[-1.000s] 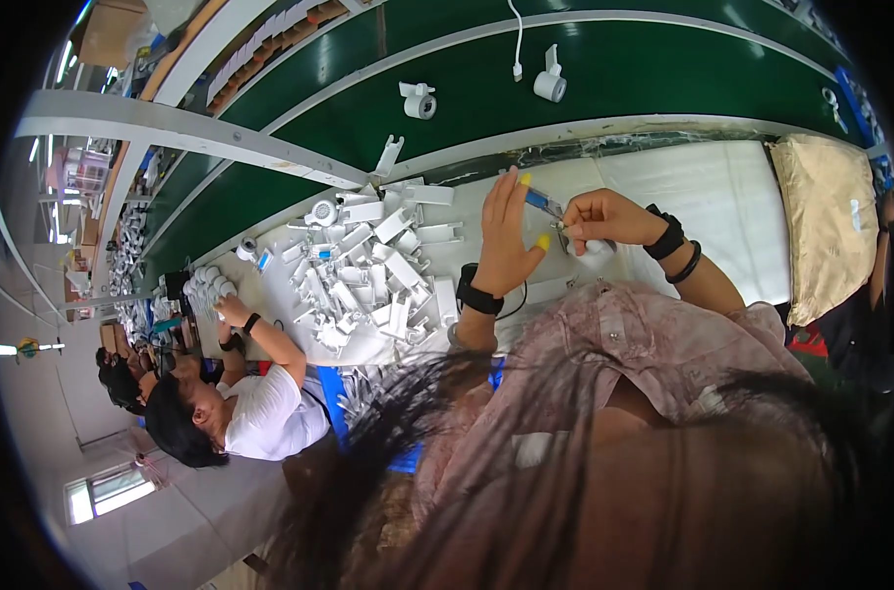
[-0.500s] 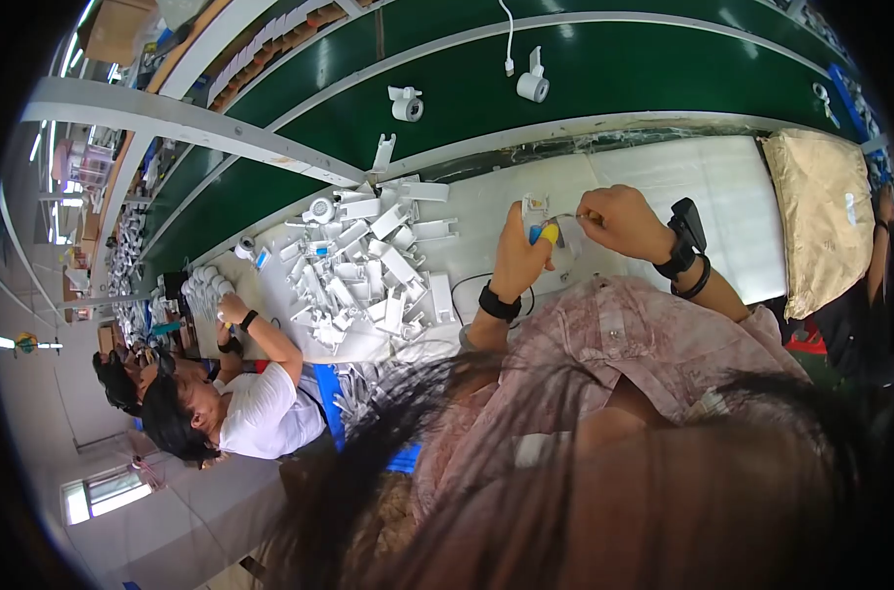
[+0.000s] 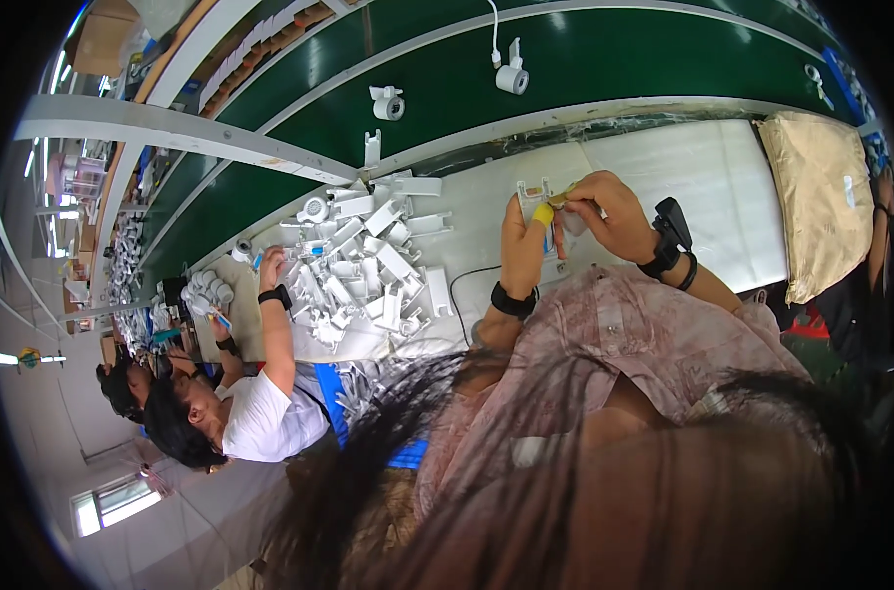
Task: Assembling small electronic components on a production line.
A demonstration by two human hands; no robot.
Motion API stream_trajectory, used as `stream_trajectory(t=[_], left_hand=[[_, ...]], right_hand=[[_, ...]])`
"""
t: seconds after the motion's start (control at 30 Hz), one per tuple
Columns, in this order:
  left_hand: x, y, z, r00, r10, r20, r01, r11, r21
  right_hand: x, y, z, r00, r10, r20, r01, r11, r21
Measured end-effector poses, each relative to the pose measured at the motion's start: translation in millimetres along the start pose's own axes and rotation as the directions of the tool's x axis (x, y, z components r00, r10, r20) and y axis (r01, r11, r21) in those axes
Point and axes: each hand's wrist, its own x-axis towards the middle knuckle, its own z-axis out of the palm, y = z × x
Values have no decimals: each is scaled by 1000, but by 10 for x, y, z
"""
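My left hand is closed around a white plastic bracket, whose pronged end sticks up past the fingers. A yellow covering shows at the tip of its thumb. Close against it, my right hand has thumb and fingertips pinched on a small yellowish piece beside the bracket; its exact kind is too small to tell. Something blue and orange shows below the thumb, partly hidden by the fingers. To the left lies a heap of white plastic housings on the pale worktable.
A green conveyor belt runs behind the table, carrying white round-headed parts, one with a cable. A brown paper package lies at the right. On the left, a co-worker in a white shirt reaches to the heap. A metal post crosses upper left.
My right hand has come left and down against my left hand, closing the gap between them. The co-worker's arm has reached up to the heap. Parts on the belt have shifted slightly left.
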Motion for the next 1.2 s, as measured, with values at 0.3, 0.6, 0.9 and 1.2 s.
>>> stream_trajectory(t=[0.3,0.6,0.9,1.2], left_hand=[[-102,-45,48,994,69,84,-79,989,124],[-141,-34,122,993,93,69,-106,970,220],[-172,-71,149,984,167,55,-175,954,242],[-158,-152,125,980,194,44,-198,933,301]], right_hand=[[-49,-2,-9,996,-93,-7,93,996,6],[-95,-1,-10,1000,-15,-1,15,999,41],[-112,20,8,1000,-6,-18,7,999,40],[-94,48,-14,998,26,54,-30,997,70]])
